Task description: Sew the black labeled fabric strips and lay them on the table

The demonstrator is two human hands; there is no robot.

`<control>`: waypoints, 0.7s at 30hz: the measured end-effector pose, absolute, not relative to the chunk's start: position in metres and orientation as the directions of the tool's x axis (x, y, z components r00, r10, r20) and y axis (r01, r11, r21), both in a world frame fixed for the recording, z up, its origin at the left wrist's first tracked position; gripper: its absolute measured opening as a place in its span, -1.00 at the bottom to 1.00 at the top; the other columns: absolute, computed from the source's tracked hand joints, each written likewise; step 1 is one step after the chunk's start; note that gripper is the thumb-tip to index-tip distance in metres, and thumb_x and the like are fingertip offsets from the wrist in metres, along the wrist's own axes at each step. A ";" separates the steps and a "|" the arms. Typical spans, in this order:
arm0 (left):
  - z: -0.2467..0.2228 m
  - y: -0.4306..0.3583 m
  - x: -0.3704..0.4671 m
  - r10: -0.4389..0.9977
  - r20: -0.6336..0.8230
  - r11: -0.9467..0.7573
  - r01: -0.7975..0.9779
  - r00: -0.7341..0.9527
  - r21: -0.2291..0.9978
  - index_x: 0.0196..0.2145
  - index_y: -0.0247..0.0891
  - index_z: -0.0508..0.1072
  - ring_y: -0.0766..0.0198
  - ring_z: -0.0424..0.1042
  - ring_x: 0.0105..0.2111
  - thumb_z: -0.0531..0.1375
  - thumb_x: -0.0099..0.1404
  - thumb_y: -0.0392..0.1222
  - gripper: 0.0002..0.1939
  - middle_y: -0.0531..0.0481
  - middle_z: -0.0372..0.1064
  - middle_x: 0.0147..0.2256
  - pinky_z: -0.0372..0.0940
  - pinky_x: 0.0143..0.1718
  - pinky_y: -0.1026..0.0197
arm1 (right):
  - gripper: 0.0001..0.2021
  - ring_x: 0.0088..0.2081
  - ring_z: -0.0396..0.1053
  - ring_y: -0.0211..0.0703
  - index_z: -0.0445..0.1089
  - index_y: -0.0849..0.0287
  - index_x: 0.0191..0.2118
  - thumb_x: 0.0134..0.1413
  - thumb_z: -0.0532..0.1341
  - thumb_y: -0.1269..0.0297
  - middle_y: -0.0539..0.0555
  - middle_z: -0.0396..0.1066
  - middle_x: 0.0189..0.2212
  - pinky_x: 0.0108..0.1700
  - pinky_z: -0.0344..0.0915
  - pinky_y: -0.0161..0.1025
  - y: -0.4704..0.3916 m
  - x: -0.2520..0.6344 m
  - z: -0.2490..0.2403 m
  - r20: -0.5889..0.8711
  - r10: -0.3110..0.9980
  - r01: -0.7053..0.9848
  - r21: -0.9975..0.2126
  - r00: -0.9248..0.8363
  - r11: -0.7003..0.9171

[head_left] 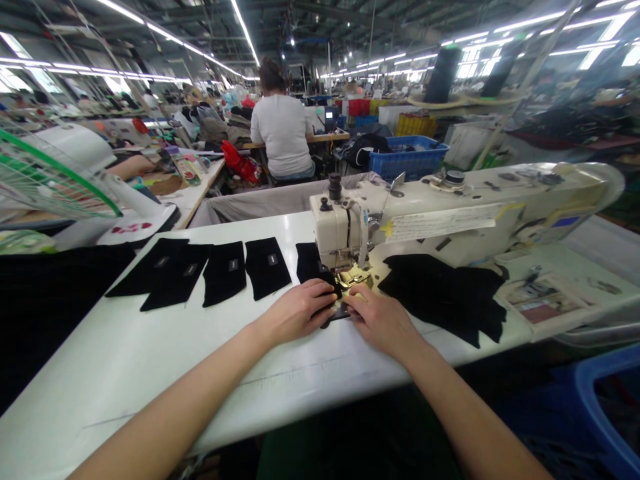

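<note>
A black fabric piece (309, 259) lies at the needle of a cream sewing machine (334, 230), partly covered by the machine head and my hands. My left hand (299, 310) is closed on its near edge, the fingers bent and pressed together. Just right of the presser foot (353, 276), my right hand (381, 320) pinches at the near corner of the same piece; its fingertips almost meet those of the left. To the left, several black pieces with small grey labels, such as this labelled piece (267, 268), lie in a row. A pile of black pieces (440, 293) rests right of the needle.
The white table (220, 363) runs under both forearms. A fan (65, 167) stands at the left, near black cloth (55, 300). Beyond the machine are a blue crate (407, 157) and a seated person (283, 133). Another blue basket (595, 393) is at lower right.
</note>
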State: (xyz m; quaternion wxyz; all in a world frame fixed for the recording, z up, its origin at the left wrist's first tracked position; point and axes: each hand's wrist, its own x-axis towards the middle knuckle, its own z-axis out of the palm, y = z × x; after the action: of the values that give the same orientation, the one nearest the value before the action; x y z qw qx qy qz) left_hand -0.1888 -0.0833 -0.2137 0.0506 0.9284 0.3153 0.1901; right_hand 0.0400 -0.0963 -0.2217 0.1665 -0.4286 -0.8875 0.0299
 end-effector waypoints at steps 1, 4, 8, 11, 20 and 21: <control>-0.214 -0.081 -0.190 0.609 0.326 -0.792 0.572 0.723 0.213 -0.01 -0.33 0.53 0.05 0.45 0.00 0.09 0.46 -0.19 -0.72 -0.26 0.47 -0.05 0.45 0.04 -0.02 | -0.80 -0.30 0.47 -0.20 0.46 0.14 -0.10 0.22 0.17 0.47 0.10 0.46 -0.02 -0.36 0.29 -0.32 -0.097 0.043 -0.222 0.282 0.778 0.760 -0.195 -0.562 0.620; -0.215 -0.073 -0.192 0.622 0.328 -0.782 0.588 0.711 0.209 0.00 -0.34 0.53 0.05 0.44 0.01 0.08 0.47 -0.17 -0.70 -0.26 0.46 -0.02 0.44 0.05 -0.04 | -0.77 -0.29 0.48 -0.18 0.46 0.15 -0.10 0.17 0.16 0.50 0.11 0.46 -0.03 -0.38 0.31 -0.31 -0.098 0.056 -0.223 0.329 0.798 0.792 -0.191 -0.504 0.579; -0.217 -0.063 -0.195 0.630 0.312 -0.775 0.603 0.711 0.190 -0.01 -0.36 0.53 0.05 0.43 0.02 0.08 0.48 -0.16 -0.69 -0.25 0.45 -0.01 0.41 0.08 -0.03 | -0.73 -0.31 0.49 -0.18 0.47 0.16 -0.08 0.15 0.14 0.50 0.10 0.46 -0.04 -0.39 0.33 -0.29 -0.099 0.075 -0.219 0.387 0.805 0.818 -0.183 -0.450 0.545; -0.216 -0.057 -0.196 0.628 0.310 -0.776 0.606 0.714 0.175 -0.02 -0.37 0.53 0.06 0.42 0.02 0.07 0.48 -0.17 -0.69 -0.25 0.44 -0.01 0.40 0.10 -0.02 | -0.72 -0.34 0.49 -0.19 0.49 0.16 -0.09 0.15 0.13 0.49 0.09 0.47 -0.05 -0.42 0.34 -0.29 -0.101 0.086 -0.217 0.416 0.805 0.831 -0.177 -0.422 0.528; -0.214 -0.059 -0.194 0.669 0.293 -0.741 0.642 0.683 0.195 0.04 -0.37 0.50 0.06 0.41 0.04 0.05 0.48 -0.17 -0.67 -0.26 0.41 0.00 0.38 0.12 -0.02 | -0.75 -0.37 0.50 -0.21 0.52 0.12 -0.08 0.29 0.10 0.30 0.05 0.50 -0.02 -0.47 0.32 -0.26 -0.102 0.129 -0.211 0.574 0.798 0.944 -0.124 -0.183 0.306; -0.215 -0.060 -0.194 0.676 0.294 -0.735 0.648 0.676 0.200 0.05 -0.37 0.49 0.05 0.40 0.04 0.05 0.48 -0.18 -0.66 -0.26 0.40 0.01 0.38 0.12 -0.03 | -0.75 -0.37 0.50 -0.19 0.51 0.12 -0.07 0.29 0.11 0.25 0.06 0.49 0.00 -0.48 0.31 -0.24 -0.101 0.135 -0.210 0.571 0.809 0.964 -0.110 -0.139 0.243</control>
State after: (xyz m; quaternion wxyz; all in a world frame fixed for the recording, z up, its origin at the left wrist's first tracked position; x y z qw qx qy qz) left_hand -0.1942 -0.0601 -0.2146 0.0397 0.9146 0.3617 0.1764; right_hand 0.1351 -0.1013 -0.2101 0.2696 -0.5982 -0.7409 -0.1434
